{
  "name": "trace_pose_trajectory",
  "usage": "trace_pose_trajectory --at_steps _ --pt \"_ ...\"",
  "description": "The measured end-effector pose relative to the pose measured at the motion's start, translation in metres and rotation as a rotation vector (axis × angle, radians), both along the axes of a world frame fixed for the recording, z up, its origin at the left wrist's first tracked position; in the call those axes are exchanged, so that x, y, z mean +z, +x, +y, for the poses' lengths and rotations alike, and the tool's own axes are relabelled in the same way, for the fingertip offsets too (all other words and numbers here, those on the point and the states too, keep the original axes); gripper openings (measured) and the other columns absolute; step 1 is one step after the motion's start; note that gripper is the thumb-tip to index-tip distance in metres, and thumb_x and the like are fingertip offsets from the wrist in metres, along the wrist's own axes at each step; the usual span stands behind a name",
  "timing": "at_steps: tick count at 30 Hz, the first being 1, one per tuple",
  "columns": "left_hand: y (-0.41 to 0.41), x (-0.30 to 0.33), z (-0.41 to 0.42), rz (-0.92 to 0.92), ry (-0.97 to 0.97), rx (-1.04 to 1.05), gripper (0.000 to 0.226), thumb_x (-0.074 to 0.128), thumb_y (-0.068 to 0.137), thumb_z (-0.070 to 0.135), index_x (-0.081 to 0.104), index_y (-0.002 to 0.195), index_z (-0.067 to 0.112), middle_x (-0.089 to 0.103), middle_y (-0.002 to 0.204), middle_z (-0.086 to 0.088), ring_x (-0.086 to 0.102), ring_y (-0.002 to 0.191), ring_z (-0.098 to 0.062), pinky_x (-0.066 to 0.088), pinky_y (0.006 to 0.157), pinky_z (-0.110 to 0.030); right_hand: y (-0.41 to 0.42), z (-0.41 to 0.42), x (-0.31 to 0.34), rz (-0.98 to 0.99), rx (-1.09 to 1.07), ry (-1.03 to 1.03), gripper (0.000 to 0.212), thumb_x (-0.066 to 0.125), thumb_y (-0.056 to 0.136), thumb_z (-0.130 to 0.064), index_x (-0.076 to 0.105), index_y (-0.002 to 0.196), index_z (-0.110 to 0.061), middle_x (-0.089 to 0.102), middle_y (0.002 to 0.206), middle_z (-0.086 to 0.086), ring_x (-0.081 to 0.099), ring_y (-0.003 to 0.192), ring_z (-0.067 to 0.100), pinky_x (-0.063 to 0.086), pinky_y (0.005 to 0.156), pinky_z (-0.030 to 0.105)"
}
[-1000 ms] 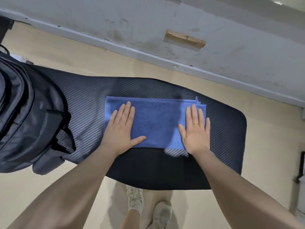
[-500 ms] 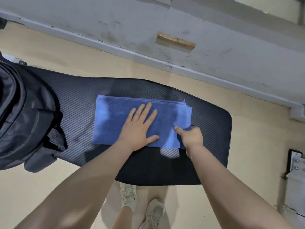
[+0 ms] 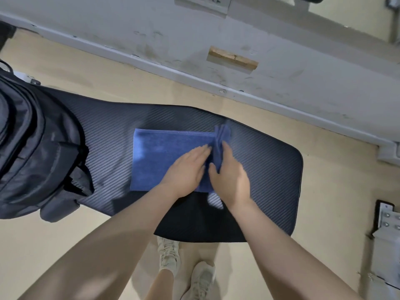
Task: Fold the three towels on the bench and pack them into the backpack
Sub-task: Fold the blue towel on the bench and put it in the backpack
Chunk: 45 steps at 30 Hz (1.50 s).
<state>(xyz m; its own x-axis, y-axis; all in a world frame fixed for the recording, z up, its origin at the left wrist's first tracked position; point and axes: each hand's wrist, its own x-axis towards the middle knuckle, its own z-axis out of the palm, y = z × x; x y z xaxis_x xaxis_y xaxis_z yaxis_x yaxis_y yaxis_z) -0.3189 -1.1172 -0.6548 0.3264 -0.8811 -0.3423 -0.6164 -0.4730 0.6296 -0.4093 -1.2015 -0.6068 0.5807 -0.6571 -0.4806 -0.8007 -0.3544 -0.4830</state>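
Observation:
A blue towel [image 3: 164, 152] lies folded on the black padded bench [image 3: 259, 161]. My left hand [image 3: 186, 172] presses flat on the towel's middle with straight fingers. My right hand [image 3: 229, 176] grips the towel's right end and has it raised upright off the bench, next to my left fingertips. The dark backpack [image 3: 32, 152] stands on the bench's left end, apart from the towel. Only this one towel is visible.
Beige floor surrounds the bench, with a grey wall base [image 3: 216, 87] behind it. My feet in light shoes [image 3: 186, 269] stand at the bench's near edge. A metal bracket [image 3: 387, 224] sits on the floor at the right.
My left hand slid from the towel's left part to its middle. My right hand went from lying flat to gripping the right end, and has lifted it up and leftward.

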Motion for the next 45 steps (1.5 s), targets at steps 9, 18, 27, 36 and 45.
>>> trace_pose_trajectory --at_steps 9,18,27,36,45 --pt "0.04 -0.007 0.063 -0.255 0.114 0.137 0.05 0.051 0.091 0.01 0.036 0.138 0.0 0.033 0.147 -0.018 0.027 0.138 -0.034 0.023 0.112 -0.041 0.036 0.049 -0.023 0.132 0.214 0.036 0.073 0.047 0.095 -0.032 0.001 0.148 -0.013 0.043 0.135 0.007 0.057 0.108 0.025 0.047 0.08 0.034" --pt "0.036 0.003 0.083 -0.14 0.294 0.745 0.064 0.055 0.09 0.029 0.025 0.141 0.005 0.031 0.142 -0.017 0.032 0.127 -0.033 0.034 0.099 -0.045 0.012 0.029 -0.046 0.06 0.634 -0.327 0.058 0.035 0.088 -0.04 0.046 0.135 -0.007 0.044 0.143 0.012 0.045 0.129 0.033 0.034 0.105 0.05" --pt "0.049 0.002 0.072 0.524 0.165 1.151 0.031 0.065 0.081 0.014 0.049 0.106 0.007 0.062 0.102 -0.009 0.058 0.083 -0.02 0.046 0.063 -0.028 0.024 0.041 -0.054 0.282 0.612 -0.209 0.071 0.031 0.097 -0.047 -0.011 0.148 -0.02 -0.016 0.157 -0.003 -0.014 0.145 0.019 -0.001 0.114 0.053" --pt "0.014 0.043 0.031 0.324 -0.054 0.558 0.045 0.062 0.083 0.015 0.046 0.125 0.021 0.052 0.07 0.012 0.053 0.065 0.0 0.042 0.059 -0.009 0.001 0.007 -0.04 -0.185 -0.181 0.108 0.041 0.056 0.089 -0.004 0.051 0.129 -0.011 0.031 0.143 0.008 0.036 0.125 0.017 0.027 0.099 0.014" --pt "-0.018 0.017 0.002 0.112 0.045 0.231 0.058 0.055 0.089 0.026 0.029 0.14 0.016 0.058 0.116 -0.003 0.057 0.101 -0.018 0.046 0.075 -0.03 0.0 0.0 -0.038 -0.359 -0.44 0.509 0.03 0.035 0.099 -0.012 0.064 0.107 -0.013 0.063 0.114 0.008 0.06 0.098 0.012 0.05 0.089 0.029"
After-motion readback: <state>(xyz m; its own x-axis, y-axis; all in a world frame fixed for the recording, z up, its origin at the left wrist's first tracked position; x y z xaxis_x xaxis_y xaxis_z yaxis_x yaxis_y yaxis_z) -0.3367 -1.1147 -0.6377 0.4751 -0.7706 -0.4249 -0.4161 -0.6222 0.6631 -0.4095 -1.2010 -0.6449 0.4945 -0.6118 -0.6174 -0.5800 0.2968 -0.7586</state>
